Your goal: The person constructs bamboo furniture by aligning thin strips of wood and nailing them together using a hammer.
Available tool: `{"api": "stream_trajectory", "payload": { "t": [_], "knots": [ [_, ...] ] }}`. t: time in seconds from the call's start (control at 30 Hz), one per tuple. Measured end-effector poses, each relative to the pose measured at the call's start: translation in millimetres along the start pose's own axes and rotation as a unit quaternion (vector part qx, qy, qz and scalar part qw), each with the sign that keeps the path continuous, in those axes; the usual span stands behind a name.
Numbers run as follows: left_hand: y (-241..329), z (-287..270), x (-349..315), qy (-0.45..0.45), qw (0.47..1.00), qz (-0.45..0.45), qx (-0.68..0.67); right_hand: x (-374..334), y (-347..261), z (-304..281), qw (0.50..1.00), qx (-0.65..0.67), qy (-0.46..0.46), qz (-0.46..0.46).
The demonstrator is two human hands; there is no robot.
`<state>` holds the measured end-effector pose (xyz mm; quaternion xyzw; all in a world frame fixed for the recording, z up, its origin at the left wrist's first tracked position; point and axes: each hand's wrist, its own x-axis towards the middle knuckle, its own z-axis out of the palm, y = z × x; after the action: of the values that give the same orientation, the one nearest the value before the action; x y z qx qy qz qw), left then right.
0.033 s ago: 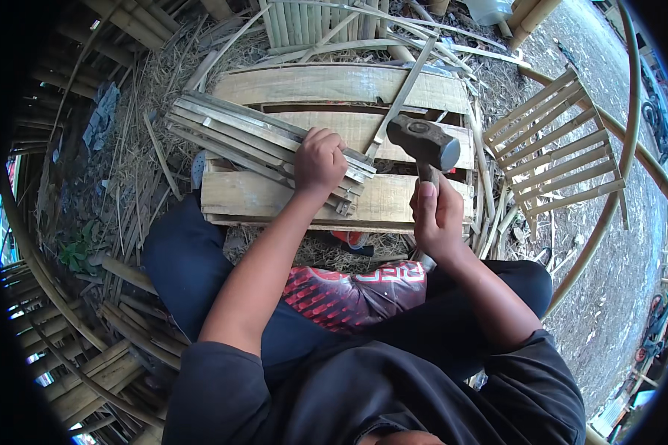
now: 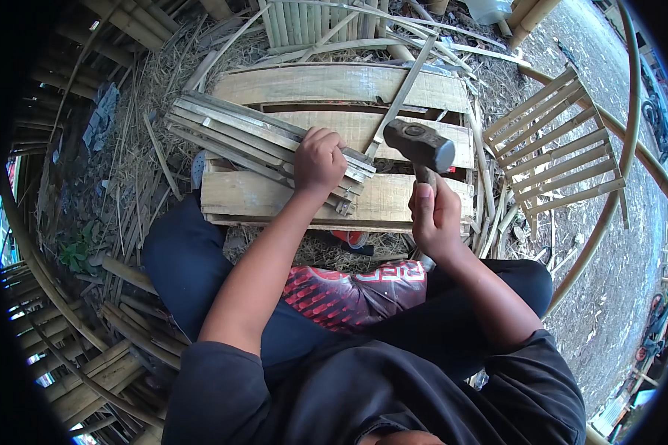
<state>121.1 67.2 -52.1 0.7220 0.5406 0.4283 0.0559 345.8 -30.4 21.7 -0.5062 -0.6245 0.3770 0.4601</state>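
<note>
My left hand (image 2: 321, 165) is closed over the right end of several narrow bamboo slats (image 2: 237, 136), pressing them on a low wooden bench (image 2: 334, 85). The slats lie side by side, slanting from far left to near right, and a short crosspiece shows by their right end. My right hand (image 2: 438, 222) grips the handle of a hammer (image 2: 421, 144), its heavy metal head raised above the bench, right of the slats and apart from them. Beyond the hammer, a single long strip (image 2: 404, 93) lies slantwise across the bench's far part.
A slatted bamboo frame (image 2: 557, 148) stands to the right on the ground. Another slatted panel (image 2: 323, 26) is beyond the bench, among loose strips and shavings. Bamboo poles (image 2: 133, 337) lie at left. My crossed legs (image 2: 490, 297) are close to the bench's near edge.
The hammer head has shifted very slightly left and toward me, with my right hand. My left hand and the slats have stayed where they were.
</note>
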Motion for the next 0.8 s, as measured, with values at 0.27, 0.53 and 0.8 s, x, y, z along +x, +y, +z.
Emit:
{"api": "stream_trajectory", "payload": {
  "t": [0.27, 0.53, 0.8],
  "knots": [
    [9, -6, 3, -0.019, 0.998, -0.052, 0.007, -5, -11, 12, 0.985, -0.134, -0.063, 0.091],
    [12, -4, 1, -0.024, 0.998, -0.052, -0.007, 9, -1, 13, 0.953, -0.22, -0.096, 0.184],
    [4, -7, 0, -0.016, 0.999, -0.032, -0.026, 30, -26, -6, 0.977, -0.185, -0.035, 0.099]
  ]
}}
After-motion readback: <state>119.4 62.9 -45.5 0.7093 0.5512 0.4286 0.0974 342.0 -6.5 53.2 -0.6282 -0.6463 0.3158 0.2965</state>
